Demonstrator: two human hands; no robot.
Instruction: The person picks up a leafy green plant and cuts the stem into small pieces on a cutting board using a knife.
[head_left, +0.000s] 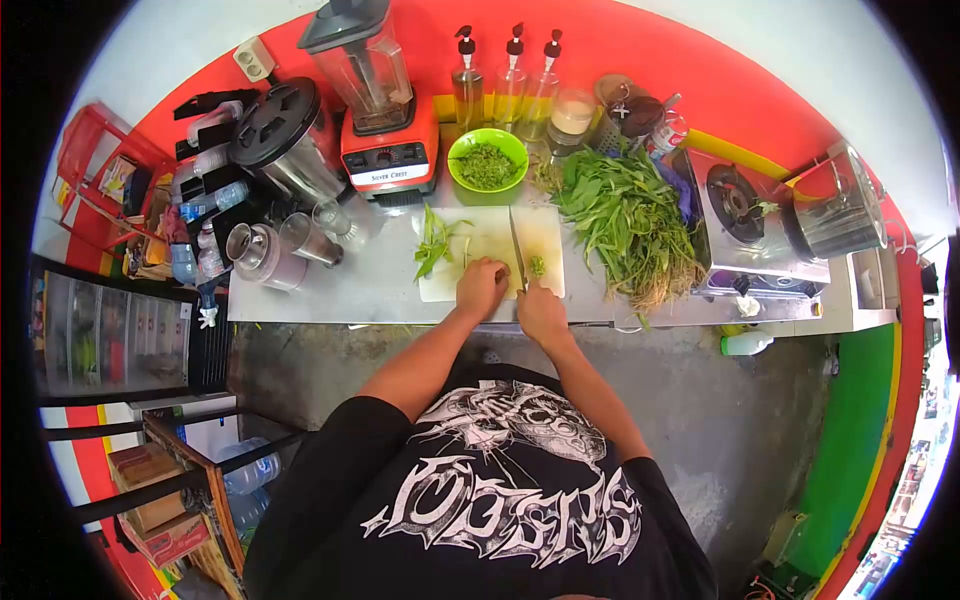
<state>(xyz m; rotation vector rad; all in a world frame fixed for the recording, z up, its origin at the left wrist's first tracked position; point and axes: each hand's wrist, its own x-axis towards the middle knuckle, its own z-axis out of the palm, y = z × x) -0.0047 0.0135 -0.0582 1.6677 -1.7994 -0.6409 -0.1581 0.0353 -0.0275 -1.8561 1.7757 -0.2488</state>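
My right hand [541, 312] is closed round the handle of a knife [518, 245], whose blade points away over the white cutting board [490, 222]. Just left of the blade, my left hand [483, 285] rests on the board with its fingers curled together; what lies under them is too small to make out. Chopped green bits [538, 266] lie right of the knife. Loose green leaves [434, 243] are on the board's left side. Behind the board stands a green bowl [488, 165] holding chopped greens. A big pile of leafy greens [625, 215] lies to the right.
A red blender [390, 155], a steel pot with black lid [285, 135] and glass cups [310, 240] stand left. Pump bottles [468, 90] line the back. At right is a stove [745, 225] with a steel pot [838, 210]. The counter's front edge is near my wrists.
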